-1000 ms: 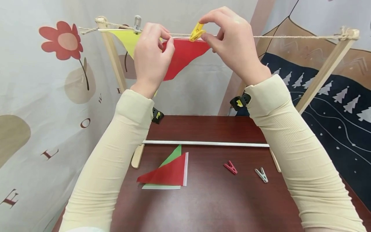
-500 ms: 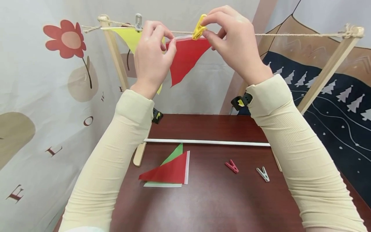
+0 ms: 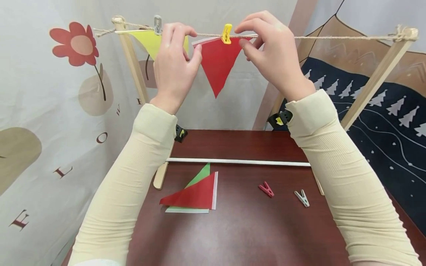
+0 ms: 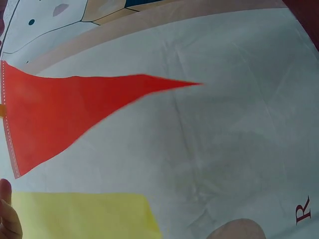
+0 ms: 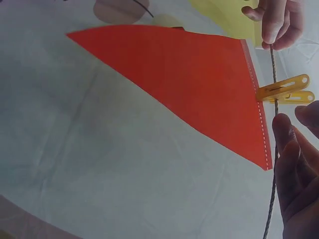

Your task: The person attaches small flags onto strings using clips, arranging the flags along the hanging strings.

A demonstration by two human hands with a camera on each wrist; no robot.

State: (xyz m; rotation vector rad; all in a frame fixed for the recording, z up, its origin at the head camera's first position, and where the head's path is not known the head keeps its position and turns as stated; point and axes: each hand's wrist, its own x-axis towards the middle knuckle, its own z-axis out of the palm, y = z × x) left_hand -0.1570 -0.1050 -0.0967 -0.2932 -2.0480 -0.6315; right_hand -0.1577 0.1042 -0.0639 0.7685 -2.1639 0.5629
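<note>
A red triangular paper flag (image 3: pixel 217 61) hangs point down from a string (image 3: pixel 319 37), held by a yellow clothespin (image 3: pixel 226 34). Its left top corner sags a little below the string. My left hand (image 3: pixel 173 62) is at the string just left of the flag, thumb and forefinger apart; in the right wrist view its fingertips overlap the string. My right hand (image 3: pixel 271 51) is beside the flag's right corner, thumb and forefinger spread and clear of the clothespin. A yellow flag (image 3: pixel 146 42) hangs farther left under a clear clip (image 3: pixel 158 25), partly hidden by my left hand.
Wooden posts (image 3: pixel 376 83) carry the string's ends. On the brown table (image 3: pixel 246 232) lie a red flag (image 3: pixel 194 194) over a green flag (image 3: pixel 201 174), a pink clothespin (image 3: pixel 266 189) and a white clothespin (image 3: pixel 301 198). A white rod (image 3: pixel 239 162) runs across behind them.
My right hand has let go of the yellow clothespin and drawn slightly right. My left fingers have come off the red flag's corner, and the flag now hangs with its point straight down.
</note>
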